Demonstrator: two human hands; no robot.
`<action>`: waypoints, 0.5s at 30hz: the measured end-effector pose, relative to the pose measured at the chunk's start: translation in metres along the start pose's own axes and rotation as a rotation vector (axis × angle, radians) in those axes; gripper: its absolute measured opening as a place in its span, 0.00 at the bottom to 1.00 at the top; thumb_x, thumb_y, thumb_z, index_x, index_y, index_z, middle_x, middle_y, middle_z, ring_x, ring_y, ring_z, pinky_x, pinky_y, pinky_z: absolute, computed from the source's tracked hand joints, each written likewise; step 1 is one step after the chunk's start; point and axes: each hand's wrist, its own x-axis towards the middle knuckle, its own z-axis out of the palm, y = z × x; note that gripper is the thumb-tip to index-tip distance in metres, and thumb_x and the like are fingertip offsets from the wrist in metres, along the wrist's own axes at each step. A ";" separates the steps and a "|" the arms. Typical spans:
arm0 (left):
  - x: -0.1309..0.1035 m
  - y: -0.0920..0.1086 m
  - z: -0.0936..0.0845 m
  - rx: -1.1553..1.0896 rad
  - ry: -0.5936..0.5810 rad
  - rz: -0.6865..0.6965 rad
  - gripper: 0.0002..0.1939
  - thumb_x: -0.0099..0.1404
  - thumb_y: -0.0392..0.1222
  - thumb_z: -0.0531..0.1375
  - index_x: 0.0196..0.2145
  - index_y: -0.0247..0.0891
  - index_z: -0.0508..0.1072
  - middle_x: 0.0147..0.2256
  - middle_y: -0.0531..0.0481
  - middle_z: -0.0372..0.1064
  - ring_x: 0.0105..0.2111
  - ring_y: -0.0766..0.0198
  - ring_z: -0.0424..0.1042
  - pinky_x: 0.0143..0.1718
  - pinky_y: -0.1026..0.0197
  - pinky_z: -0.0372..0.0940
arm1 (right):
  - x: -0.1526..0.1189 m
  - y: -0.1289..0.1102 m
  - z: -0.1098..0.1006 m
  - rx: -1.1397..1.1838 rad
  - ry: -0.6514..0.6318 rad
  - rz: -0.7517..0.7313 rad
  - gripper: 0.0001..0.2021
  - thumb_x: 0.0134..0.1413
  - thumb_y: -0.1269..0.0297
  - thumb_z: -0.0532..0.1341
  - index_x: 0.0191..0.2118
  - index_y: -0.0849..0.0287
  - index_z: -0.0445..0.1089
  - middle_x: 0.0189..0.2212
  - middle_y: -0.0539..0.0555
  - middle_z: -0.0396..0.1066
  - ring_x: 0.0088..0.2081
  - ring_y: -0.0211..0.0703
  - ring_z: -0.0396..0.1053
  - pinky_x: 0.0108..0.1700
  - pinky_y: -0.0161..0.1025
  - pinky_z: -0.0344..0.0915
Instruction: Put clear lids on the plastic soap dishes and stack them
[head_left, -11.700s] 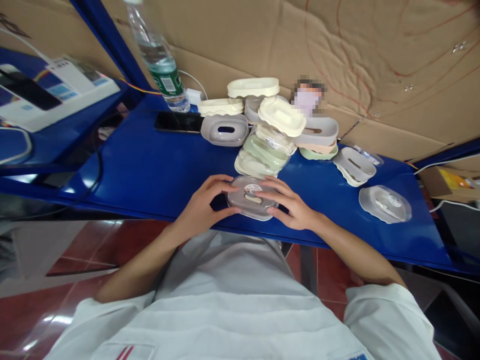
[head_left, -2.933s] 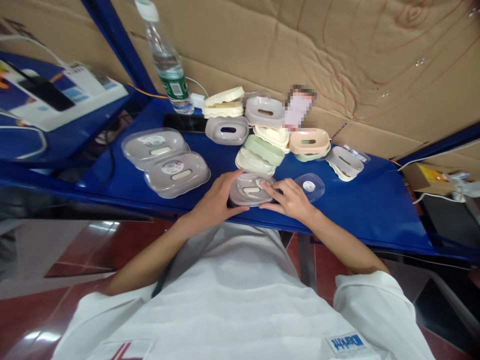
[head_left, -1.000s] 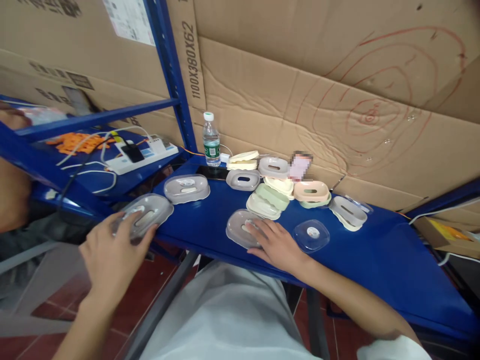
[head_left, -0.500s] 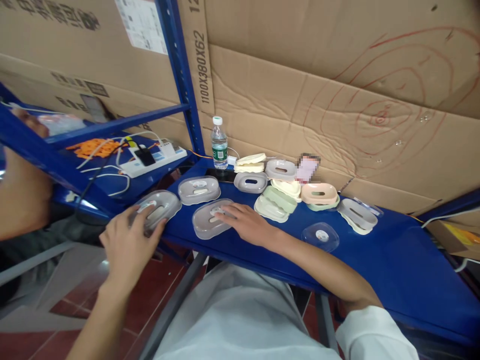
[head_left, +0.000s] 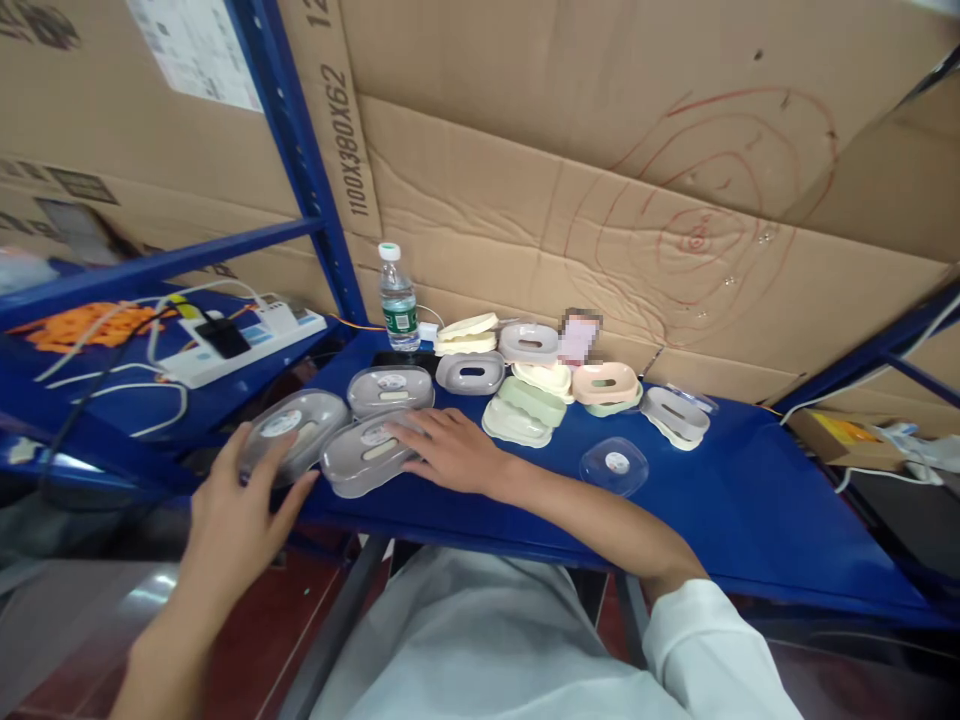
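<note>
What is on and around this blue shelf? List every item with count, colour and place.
Grey lidded plastic soap boxes: three, grey with clear lids, left front of shelf.
Open soap dishes: about nine, cream, green, grey and peach, piled at the back middle.
Loose clear plastic lid: one, transparent, right of the pile.
Clear plastic water bottle: one, green label, back by the upright.
Black phone: one, behind the boxes.
White power strip: one, left shelf.
Cardboard sheets: brown, behind.
Left hand: on the leftmost box.
Right hand: on the nearest box.
</note>
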 end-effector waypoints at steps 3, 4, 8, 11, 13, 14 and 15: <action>-0.011 0.016 0.000 0.006 0.059 0.114 0.31 0.77 0.48 0.60 0.73 0.44 0.62 0.76 0.25 0.47 0.73 0.25 0.56 0.65 0.26 0.63 | -0.035 0.019 -0.018 0.034 0.036 0.110 0.29 0.78 0.52 0.58 0.75 0.59 0.59 0.71 0.64 0.65 0.69 0.58 0.64 0.67 0.54 0.64; -0.014 0.024 -0.001 -0.004 0.092 0.158 0.33 0.76 0.46 0.62 0.74 0.47 0.60 0.75 0.27 0.49 0.73 0.27 0.57 0.66 0.27 0.62 | -0.054 0.028 -0.026 0.036 0.044 0.162 0.28 0.78 0.53 0.58 0.75 0.58 0.59 0.71 0.65 0.65 0.69 0.59 0.64 0.68 0.56 0.63; -0.014 0.066 0.005 -0.012 0.151 0.366 0.31 0.72 0.44 0.68 0.69 0.49 0.65 0.71 0.31 0.61 0.68 0.32 0.67 0.67 0.31 0.61 | -0.141 0.068 -0.059 0.005 0.072 0.355 0.27 0.77 0.55 0.58 0.74 0.58 0.61 0.69 0.65 0.67 0.69 0.61 0.64 0.70 0.59 0.61; -0.002 0.088 0.015 0.021 0.154 0.439 0.21 0.73 0.42 0.66 0.62 0.44 0.71 0.65 0.34 0.71 0.60 0.36 0.76 0.66 0.33 0.61 | -0.195 0.099 -0.073 -0.018 0.095 0.465 0.26 0.77 0.54 0.58 0.73 0.56 0.64 0.68 0.64 0.68 0.69 0.61 0.65 0.69 0.60 0.63; 0.006 0.093 0.020 0.013 0.151 0.430 0.14 0.75 0.40 0.62 0.56 0.42 0.73 0.60 0.37 0.76 0.55 0.40 0.79 0.62 0.37 0.65 | -0.221 0.119 -0.076 0.001 0.123 0.515 0.23 0.77 0.54 0.58 0.70 0.56 0.67 0.67 0.62 0.70 0.69 0.60 0.67 0.68 0.60 0.64; 0.009 0.092 0.023 0.006 0.150 0.416 0.11 0.75 0.40 0.61 0.53 0.42 0.73 0.58 0.37 0.77 0.53 0.40 0.79 0.60 0.38 0.66 | -0.232 0.128 -0.077 0.019 0.138 0.540 0.21 0.77 0.55 0.58 0.68 0.56 0.70 0.66 0.61 0.72 0.67 0.59 0.68 0.68 0.59 0.65; 0.011 0.090 0.024 0.000 0.151 0.400 0.08 0.75 0.40 0.60 0.51 0.42 0.73 0.57 0.38 0.78 0.51 0.41 0.80 0.58 0.39 0.67 | -0.241 0.135 -0.078 0.039 0.148 0.564 0.20 0.77 0.55 0.58 0.65 0.56 0.72 0.64 0.61 0.74 0.66 0.58 0.70 0.67 0.58 0.67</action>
